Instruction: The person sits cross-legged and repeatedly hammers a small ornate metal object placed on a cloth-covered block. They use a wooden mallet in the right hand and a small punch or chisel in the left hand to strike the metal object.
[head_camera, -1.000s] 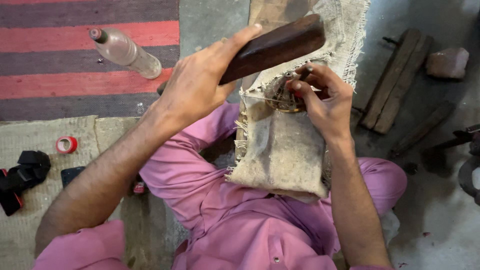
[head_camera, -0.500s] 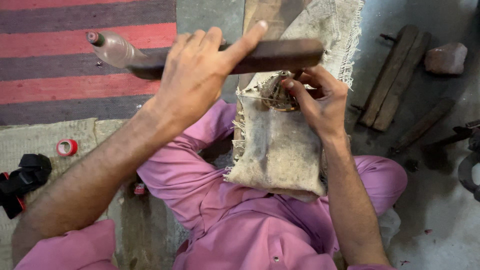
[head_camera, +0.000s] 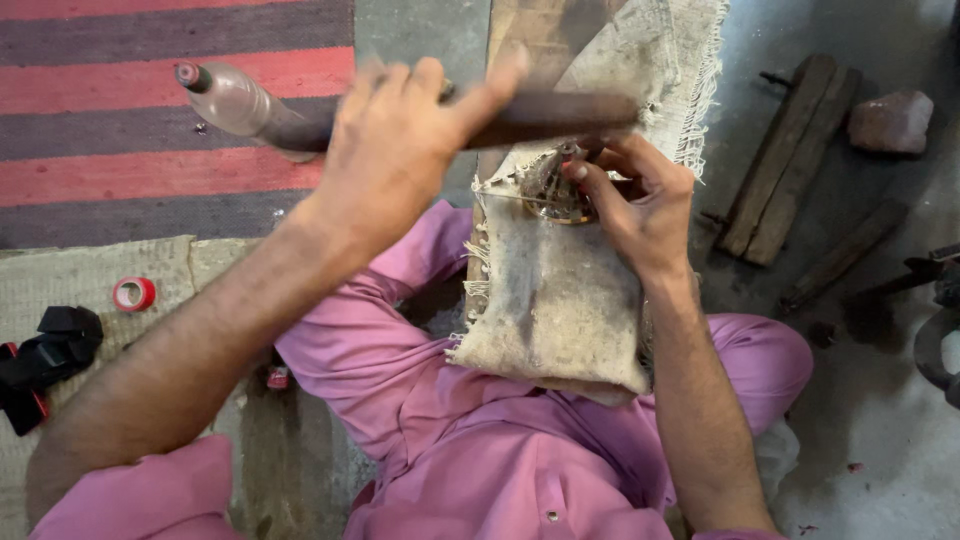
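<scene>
The small metal piece (head_camera: 556, 190) sits at upper centre of the frame on a burlap pad (head_camera: 560, 300). The right hand (head_camera: 640, 205) pinches it; the left hand (head_camera: 400, 150) grips a dark wooden bar (head_camera: 545, 115) above. Strike squarely, fingertips clear, piece held flat.

Rough burlap cloth (head_camera: 560, 310), dark smooth wooden bar (head_camera: 560, 112), shiny metal piece (head_camera: 553, 192)
</scene>
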